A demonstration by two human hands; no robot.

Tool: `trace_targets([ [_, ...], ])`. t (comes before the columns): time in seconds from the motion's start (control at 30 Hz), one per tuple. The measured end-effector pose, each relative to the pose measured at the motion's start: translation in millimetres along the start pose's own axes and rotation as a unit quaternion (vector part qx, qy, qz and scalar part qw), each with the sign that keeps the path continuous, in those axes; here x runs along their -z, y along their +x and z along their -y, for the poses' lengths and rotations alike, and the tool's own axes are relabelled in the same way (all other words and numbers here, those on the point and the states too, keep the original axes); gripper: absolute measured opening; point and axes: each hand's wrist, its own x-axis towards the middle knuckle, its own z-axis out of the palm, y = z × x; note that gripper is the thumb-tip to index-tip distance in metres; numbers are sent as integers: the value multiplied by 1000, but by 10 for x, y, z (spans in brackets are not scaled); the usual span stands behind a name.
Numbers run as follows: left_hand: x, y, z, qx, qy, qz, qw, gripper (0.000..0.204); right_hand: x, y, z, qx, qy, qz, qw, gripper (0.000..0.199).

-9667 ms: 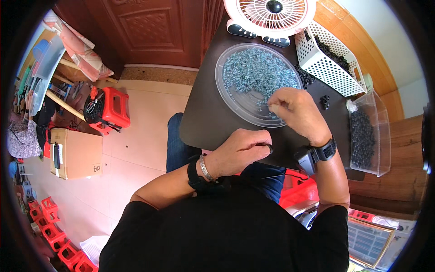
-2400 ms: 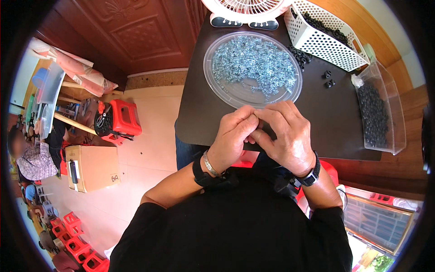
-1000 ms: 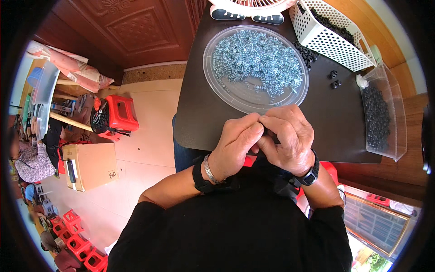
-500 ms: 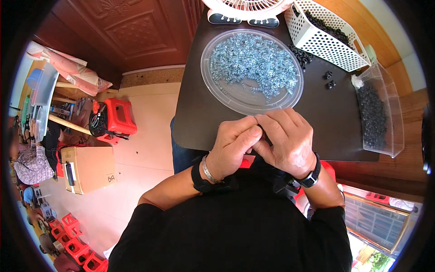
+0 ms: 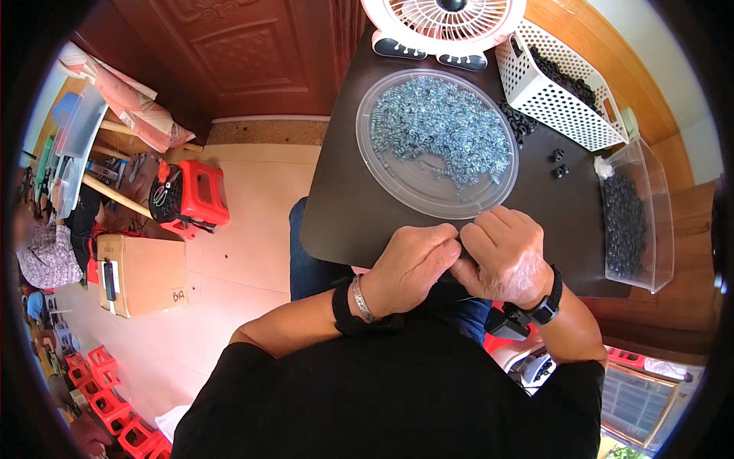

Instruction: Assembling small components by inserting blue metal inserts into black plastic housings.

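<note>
My left hand (image 5: 409,268) and my right hand (image 5: 502,256) meet above the near edge of the dark table (image 5: 344,229). Both are closed, thumbs and fingertips pressed together; whatever sits between them is too small and hidden to name. Just beyond my fingers lies a round clear plastic tray (image 5: 405,193), with a heap of small bluish metal coil springs (image 5: 440,126) in it. To the right of the tray are small black parts (image 5: 560,171), with more of them beside the tray's far right rim.
A white perforated basket (image 5: 552,107) of black parts stands at the back right, near a pink-and-white fan (image 5: 451,30). A clear bin (image 5: 657,229) holds more black pieces at the table's right end. Leftward on the floor are a cardboard box (image 5: 145,275) and a red stool (image 5: 205,195).
The view has shifted, so table and tray appear lower and further right. My hands remain together; the right fingers are curled more tightly.
</note>
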Motion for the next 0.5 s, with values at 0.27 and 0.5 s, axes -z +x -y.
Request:
trace_targets([
  [0.27, -22, 57, -18, -18, -5, 5, 1000, 25, 18, -28, 10, -30, -11, -7, 999, 22],
  [0.5, -19, -4, -8, 36, 4, -20, 999, 26, 265, -149, -55, -48, -46, -10, 998, 27],
])
